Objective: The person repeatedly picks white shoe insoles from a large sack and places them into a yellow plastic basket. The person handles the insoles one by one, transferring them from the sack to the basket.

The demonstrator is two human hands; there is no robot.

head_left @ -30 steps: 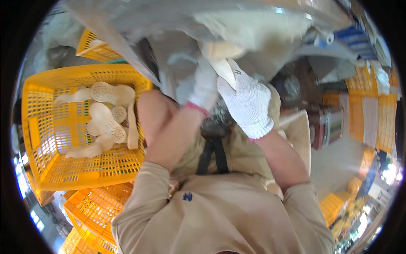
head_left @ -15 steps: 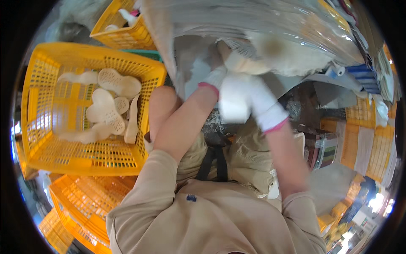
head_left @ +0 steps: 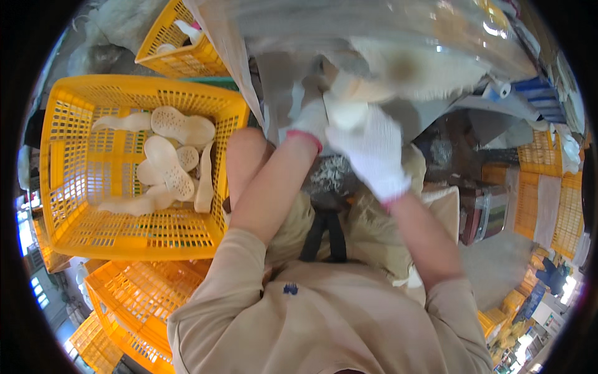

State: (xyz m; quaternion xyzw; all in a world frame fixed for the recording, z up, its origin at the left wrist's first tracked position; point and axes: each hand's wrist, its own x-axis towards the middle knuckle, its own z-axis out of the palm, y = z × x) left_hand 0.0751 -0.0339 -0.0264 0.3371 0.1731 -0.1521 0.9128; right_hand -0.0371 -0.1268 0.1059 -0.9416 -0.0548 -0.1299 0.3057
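Observation:
Both my hands wear white knit gloves with pink cuffs and meet in front of a pale, frayed, round fuzzy wheel (head_left: 423, 71). My right hand (head_left: 374, 149) is closed on a cream insole (head_left: 349, 115), which is blurred and partly hidden by the glove. At the insole's left side is my left hand (head_left: 310, 119), its fingers smeared and out of sight, so its grip cannot be made out. To my left, several cream insoles, some dotted with holes, such as the perforated insole (head_left: 180, 126), lie in a yellow plastic basket (head_left: 71, 168).
Clear plastic sheeting (head_left: 299, 28) drapes over the wheel. A smaller yellow basket (head_left: 180, 59) stands beyond the large one, and an orange crate (head_left: 131, 293) sits nearer me. On the right are a taped box (head_left: 483, 215) and yellow crates (head_left: 529, 206). Pale scraps (head_left: 333, 174) lie below my hands.
My right hand has moved slightly up and is less blurred, with the white piece now higher, close to the wheel. The left hand stays near the same spot. The view has shifted a little.

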